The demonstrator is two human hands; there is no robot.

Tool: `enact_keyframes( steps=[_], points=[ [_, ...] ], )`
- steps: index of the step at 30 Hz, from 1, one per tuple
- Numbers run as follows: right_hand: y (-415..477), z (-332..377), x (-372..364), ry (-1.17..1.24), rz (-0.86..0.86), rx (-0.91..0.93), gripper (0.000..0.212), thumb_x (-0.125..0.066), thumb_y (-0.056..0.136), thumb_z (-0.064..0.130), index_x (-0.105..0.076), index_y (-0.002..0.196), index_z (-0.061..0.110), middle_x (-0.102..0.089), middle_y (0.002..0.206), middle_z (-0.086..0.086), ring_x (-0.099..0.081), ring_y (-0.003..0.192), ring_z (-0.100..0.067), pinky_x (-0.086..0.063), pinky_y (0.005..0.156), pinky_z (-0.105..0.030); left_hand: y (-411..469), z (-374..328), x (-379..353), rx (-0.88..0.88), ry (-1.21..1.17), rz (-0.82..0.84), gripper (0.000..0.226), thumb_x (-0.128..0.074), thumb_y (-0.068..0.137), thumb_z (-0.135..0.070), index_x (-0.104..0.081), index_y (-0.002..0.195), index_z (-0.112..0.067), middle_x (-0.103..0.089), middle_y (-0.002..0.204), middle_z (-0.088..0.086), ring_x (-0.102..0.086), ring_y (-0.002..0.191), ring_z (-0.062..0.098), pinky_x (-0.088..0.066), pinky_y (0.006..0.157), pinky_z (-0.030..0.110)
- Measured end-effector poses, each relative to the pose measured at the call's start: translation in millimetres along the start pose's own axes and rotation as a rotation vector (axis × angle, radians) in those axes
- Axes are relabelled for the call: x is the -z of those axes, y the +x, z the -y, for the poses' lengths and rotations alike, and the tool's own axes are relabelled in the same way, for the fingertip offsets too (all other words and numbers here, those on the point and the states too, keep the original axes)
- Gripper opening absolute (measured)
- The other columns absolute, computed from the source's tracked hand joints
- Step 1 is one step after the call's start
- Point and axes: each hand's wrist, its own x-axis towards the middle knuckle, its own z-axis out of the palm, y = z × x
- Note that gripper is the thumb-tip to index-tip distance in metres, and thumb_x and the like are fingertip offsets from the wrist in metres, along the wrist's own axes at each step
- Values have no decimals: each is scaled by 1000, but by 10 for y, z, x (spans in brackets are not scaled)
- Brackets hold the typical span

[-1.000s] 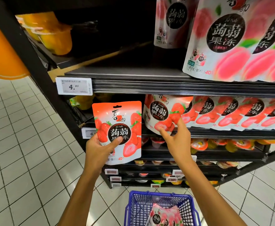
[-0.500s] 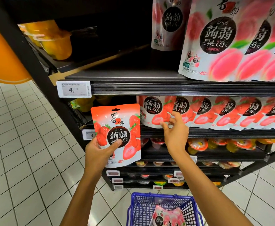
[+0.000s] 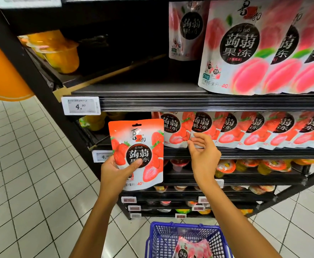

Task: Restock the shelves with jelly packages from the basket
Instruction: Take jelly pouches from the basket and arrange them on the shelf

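L hand (image 3: 119,170) grips strawberry jelly pouch (image 3: 135,155) upright, just left of shelf row (image 3: 245,131); R hand (image 3: 202,153) pinches the row's bottom edge at its left end. Basket (image 3: 171,225) below, btwn forearms.

Below-right of the 4.90 price tag (image 3: 80,106), the left hand (image 3: 115,174) covered the lower left corner of the held strawberry pouch (image 3: 139,146) and part of its label. Directly below the tag, a second tag (image 3: 100,156) sat partly hidden behind that pouch, digits blurred. Right of the tag, whether the right hand (image 3: 203,155) pinched the shelved strawberry pouches (image 3: 252,131) could not be told; the shelf lip (image 3: 208,104) hid their tops. Below the tag, the bottom edge cut the blue basket (image 3: 163,237) and the pink pouch (image 3: 191,248) inside. Left of the tag, an orange shape (image 3: 1,71) ran off-frame, unidentified.
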Motion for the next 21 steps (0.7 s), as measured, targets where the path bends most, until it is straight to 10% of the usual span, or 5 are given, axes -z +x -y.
enact_keyframes(
  steps=[5, 9, 21],
  points=[
    [-187, 185, 73, 113, 330, -57, 9, -71, 88, 29, -67, 95, 32, -69, 85, 18, -65, 78, 0, -50, 66, -11, 50, -85, -141, 24, -23, 27, 49, -85, 56, -40, -69, 99, -23, -77, 92, -5, -74, 84, 14, -58, 62, 23],
    [-306, 267, -12, 255, 748, -186, 39, -78, 82, 20, -63, 118, 22, -74, 103, 5, -71, 93, -10, -57, 82, -24, 70, -105, -236, 21, -36, 34, 53, -85, 58, -41, -68, 105, -22, -77, 97, -2, -74, 89, 18, -60, 74, 37],
    [-215, 313, -274, 292, 470, -233, 31, -79, 78, 5, -67, 101, 22, -76, 95, 1, -72, 89, -12, -58, 79, -28, -42, -214, -194, -179, 130, -194, 52, -69, 84, -37, -47, 129, -25, -52, 129, -10, -51, 116, 3, -44, 91, 16]
  ],
)
